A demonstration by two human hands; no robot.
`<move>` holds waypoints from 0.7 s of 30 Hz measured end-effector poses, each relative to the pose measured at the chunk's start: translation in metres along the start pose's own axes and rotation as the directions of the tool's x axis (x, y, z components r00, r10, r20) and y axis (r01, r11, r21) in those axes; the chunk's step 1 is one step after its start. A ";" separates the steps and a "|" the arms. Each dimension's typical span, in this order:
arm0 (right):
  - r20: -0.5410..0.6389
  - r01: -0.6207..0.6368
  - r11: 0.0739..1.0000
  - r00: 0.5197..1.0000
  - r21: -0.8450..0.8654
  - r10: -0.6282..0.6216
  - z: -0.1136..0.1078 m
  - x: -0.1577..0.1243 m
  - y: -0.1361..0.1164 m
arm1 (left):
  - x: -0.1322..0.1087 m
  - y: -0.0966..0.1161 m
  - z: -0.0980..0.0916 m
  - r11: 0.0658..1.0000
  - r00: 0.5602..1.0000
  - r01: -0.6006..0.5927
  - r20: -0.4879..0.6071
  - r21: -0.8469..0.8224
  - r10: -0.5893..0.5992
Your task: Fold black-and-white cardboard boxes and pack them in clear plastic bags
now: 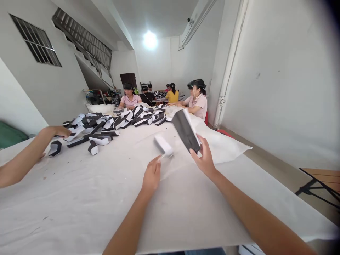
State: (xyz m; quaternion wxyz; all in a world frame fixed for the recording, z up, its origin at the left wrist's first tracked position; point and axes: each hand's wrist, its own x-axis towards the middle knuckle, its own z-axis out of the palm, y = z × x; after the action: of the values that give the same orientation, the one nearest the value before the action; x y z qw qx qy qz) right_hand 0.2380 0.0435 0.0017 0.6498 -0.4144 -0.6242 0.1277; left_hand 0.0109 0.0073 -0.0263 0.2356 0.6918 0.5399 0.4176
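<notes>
My right hand [204, 157] is closed on a flat black panel with a white edge [186, 130], held tilted above the white-covered table [79, 198]. My left hand [152, 175] pinches the near end of a small white block [164, 146] just left of that panel. Both pieces are lifted off the cloth and stay a little apart from each other.
A heap of black-and-white folded pieces [106, 124] covers the far left of the table. Another person's arm [29, 152] reaches into it from the left. Several people sit at the far end. A wall runs along the right, with a folding stand [318, 184] on the floor.
</notes>
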 end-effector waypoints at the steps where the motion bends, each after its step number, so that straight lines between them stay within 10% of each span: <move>1: 0.090 0.043 0.999 0.995 -0.022 -0.041 -0.003 0.001 -0.009 | 0.002 0.001 -0.005 0.997 0.997 0.003 -0.077 -0.075 -0.009; 8: 0.709 0.053 0.987 0.701 -0.153 0.073 -0.052 0.026 -0.063 | 0.007 0.008 -0.010 0.950 0.915 0.011 -0.381 -0.313 -0.136; 13: 0.593 0.086 0.921 0.787 -0.380 0.171 -0.046 0.022 -0.060 | 0.003 0.012 -0.005 0.997 0.874 0.020 -0.483 -0.072 -0.052; 21: 0.474 -0.009 0.945 0.864 -0.326 0.172 0.002 -0.007 -0.057 | -0.008 0.011 0.010 0.962 0.933 -0.256 -0.236 0.089 0.271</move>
State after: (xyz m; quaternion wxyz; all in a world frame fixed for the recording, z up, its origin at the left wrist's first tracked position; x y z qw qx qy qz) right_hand 0.2150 0.0039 0.0362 0.3866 -0.4944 -0.7619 0.1598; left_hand 0.0242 -0.0021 -0.0259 0.0889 0.7072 0.4790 0.5124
